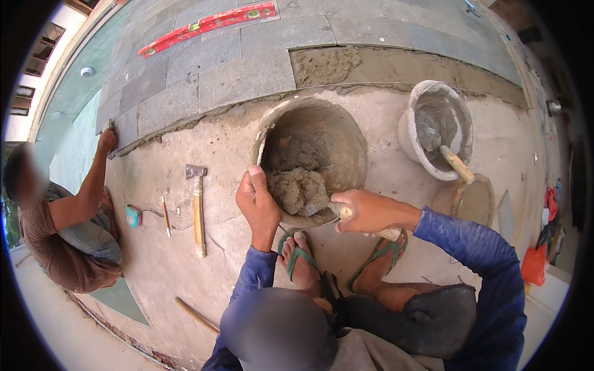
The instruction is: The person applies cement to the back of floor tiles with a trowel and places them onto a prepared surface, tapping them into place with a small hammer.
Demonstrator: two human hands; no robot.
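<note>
My left hand (257, 207) grips the left rim of a large mortar-crusted bucket (346, 130), thumb over the lip. My right hand (371, 213) is closed round the wooden handle of a trowel (319, 206). The trowel's metal end sits at the near side inside the bucket, carrying or buried under a lump of wet grey mortar (297, 185); its blade is mostly hidden. More mortar lies deeper in the bucket. My feet in green sandals are just below the bucket.
A co-worker (74, 247) squats at left, hand on grey paving (238, 93). A red level (207, 25) lies on it beside a mortar bed (402, 65). A hammer (198, 216), pencil (166, 216) and tape measure (133, 216) lie left; a smaller bucket (408, 123) with a wooden-handled tool stands right.
</note>
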